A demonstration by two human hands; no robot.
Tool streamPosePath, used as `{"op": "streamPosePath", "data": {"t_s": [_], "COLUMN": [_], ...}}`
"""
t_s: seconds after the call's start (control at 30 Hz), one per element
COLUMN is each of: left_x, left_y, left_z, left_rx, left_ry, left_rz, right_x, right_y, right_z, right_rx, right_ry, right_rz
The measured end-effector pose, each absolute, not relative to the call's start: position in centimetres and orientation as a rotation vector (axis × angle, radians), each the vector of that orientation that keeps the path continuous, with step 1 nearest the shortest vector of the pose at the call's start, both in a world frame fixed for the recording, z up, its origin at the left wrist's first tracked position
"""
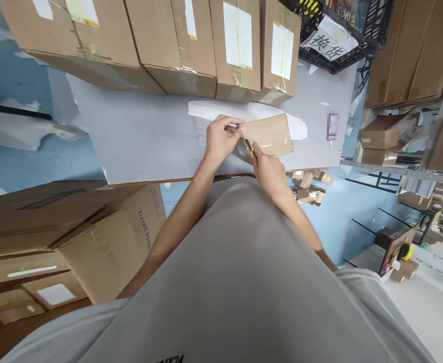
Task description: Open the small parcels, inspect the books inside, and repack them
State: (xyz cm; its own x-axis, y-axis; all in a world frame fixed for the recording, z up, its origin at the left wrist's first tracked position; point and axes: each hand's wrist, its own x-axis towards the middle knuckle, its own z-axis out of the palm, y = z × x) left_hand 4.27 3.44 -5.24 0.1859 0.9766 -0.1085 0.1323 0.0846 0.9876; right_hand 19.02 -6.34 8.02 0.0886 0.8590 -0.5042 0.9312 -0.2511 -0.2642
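Observation:
A small brown cardboard box (269, 133) lies near the front edge of the grey table, with shiny tape at its left end. My left hand (221, 138) is closed, thumb and fingers pinched at the box's upper left corner. What exactly sits between those fingertips is too small to make out. In my right hand (270, 171) is a yellow and black utility knife (250, 147), held against the taped left end. The knife's tip is partly hidden by the box edge and fingers. White paper (299, 128) shows behind and under the box.
Several taped cartons (176, 45) with white labels line the table's back. A black crate (333, 63) with a handwritten sheet stands at the back right. A phone (332, 126) with a cable lies on the table (142, 136). A large open carton (111, 247) stands below left.

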Motion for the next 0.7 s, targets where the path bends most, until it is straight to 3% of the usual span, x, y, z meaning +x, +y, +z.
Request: {"op": "streamPosePath", "data": {"t_s": [0.27,0.7], "left_x": [4.2,4.3], "left_y": [3.4,2.4], "left_z": [-5.1,-3.7], "left_rx": [1.327,1.380], "left_ry": [1.221,1.349], "left_rz": [0.927,0.894], "right_x": [18.5,15.7], "right_y": [-6.9,-6.1], "right_z": [7.3,11.5], "right_rx": [2.209,2.017], "right_ry": [1.773,1.623], "right_rz": [-0.887,-0.817]}}
